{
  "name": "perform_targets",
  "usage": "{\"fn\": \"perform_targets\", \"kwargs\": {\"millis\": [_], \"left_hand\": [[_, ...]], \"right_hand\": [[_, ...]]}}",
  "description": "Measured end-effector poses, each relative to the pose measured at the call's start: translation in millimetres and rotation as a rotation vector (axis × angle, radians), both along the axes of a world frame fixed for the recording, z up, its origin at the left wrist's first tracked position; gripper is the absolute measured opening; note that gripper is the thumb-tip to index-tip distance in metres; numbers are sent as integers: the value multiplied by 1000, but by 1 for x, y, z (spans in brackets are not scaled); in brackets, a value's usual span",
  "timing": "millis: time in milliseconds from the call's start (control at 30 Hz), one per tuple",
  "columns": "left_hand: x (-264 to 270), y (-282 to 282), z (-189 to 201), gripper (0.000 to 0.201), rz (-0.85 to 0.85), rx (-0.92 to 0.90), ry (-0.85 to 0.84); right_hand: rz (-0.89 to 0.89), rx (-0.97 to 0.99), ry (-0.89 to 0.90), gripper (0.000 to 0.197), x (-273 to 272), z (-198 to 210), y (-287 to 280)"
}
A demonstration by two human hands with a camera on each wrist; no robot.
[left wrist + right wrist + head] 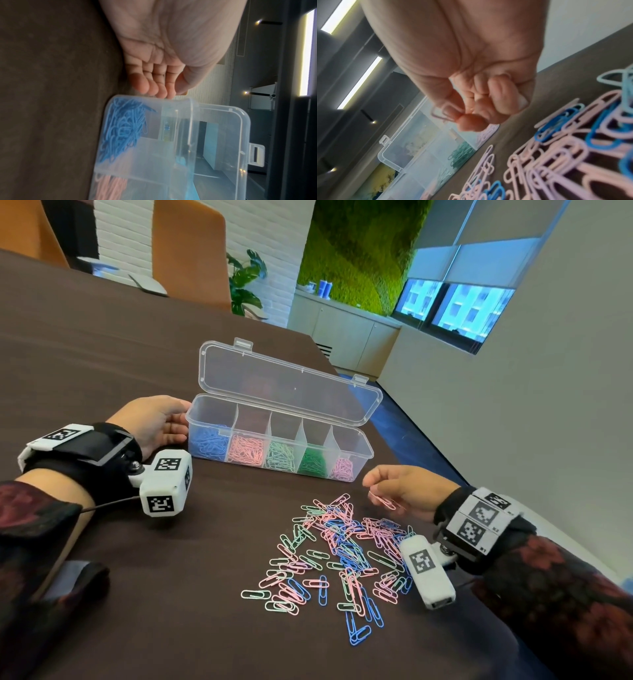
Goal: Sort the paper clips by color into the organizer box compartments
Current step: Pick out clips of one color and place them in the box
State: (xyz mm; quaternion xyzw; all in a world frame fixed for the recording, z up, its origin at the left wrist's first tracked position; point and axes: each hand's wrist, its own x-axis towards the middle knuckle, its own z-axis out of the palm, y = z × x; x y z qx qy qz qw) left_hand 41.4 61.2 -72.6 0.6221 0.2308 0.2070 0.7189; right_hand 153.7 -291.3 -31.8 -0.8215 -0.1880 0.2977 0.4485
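A clear organizer box (367, 444) stands mid-table with its lid (291, 385) tilted open. Its five compartments hold blue, salmon pink, pale green, dark green and pale pink clips. My left hand (154, 419) rests at the box's left end; in the left wrist view its nearly straight fingers (154, 86) touch the end wall of the box (188, 148). A loose pile of mixed clips (342, 549) lies in front of the box. My right hand (404, 487) hovers at the pile's far right edge and pinches a pink clip (442, 114) between thumb and forefinger, near the box's right end (399, 155).
The dark table (102, 354) ends in a slanting edge just right of my right hand. Orange chairs (188, 251) stand at the far side. A dark folded item (78, 580) lies at the near left.
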Motion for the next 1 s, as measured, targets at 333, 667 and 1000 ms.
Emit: {"fn": "perform_targets", "kwargs": {"millis": [333,667,1000], "left_hand": [[1,1,-1,9,4,-14,-2],[2,0,-2,12,9,-28,-18],[2,1,-2,11,2,-20,-10]], "right_hand": [[-44,-145,31,20,1,-7,0],[332,-803,-525,25,-7,-4,9],[241,-543,-284,17,-11,2,2]]}}
